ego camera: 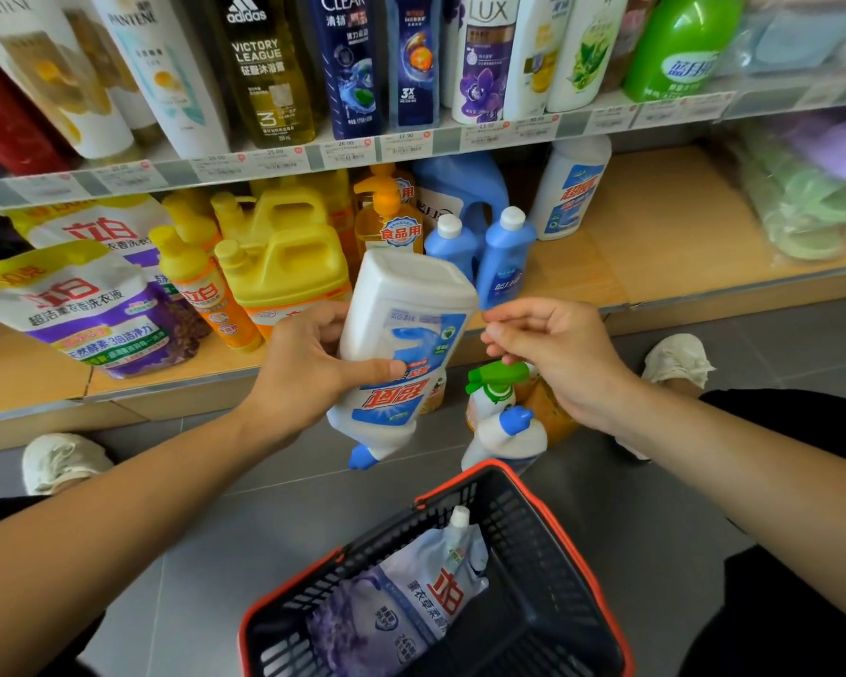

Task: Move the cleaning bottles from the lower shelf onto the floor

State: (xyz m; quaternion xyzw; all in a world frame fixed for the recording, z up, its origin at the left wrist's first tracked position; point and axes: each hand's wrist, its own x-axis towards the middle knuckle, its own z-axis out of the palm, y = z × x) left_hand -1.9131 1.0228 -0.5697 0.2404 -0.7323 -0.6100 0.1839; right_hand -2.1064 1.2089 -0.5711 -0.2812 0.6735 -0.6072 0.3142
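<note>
White bottle (pixel 401 344): one, left hand (pixel 308 364) grips; blue bottles (pixel 504 261): two, shelved.

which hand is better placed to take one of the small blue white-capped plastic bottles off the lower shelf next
Right: the right hand holds nothing, close before the blue bottles; the left hand grips the upside-down white plastic bottle with blue cap.

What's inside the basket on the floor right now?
One white and purple refill pouch with a white spout lies in the red-rimmed basket. Anything under the pouch is hidden, and the basket's near end is cut off.
</note>
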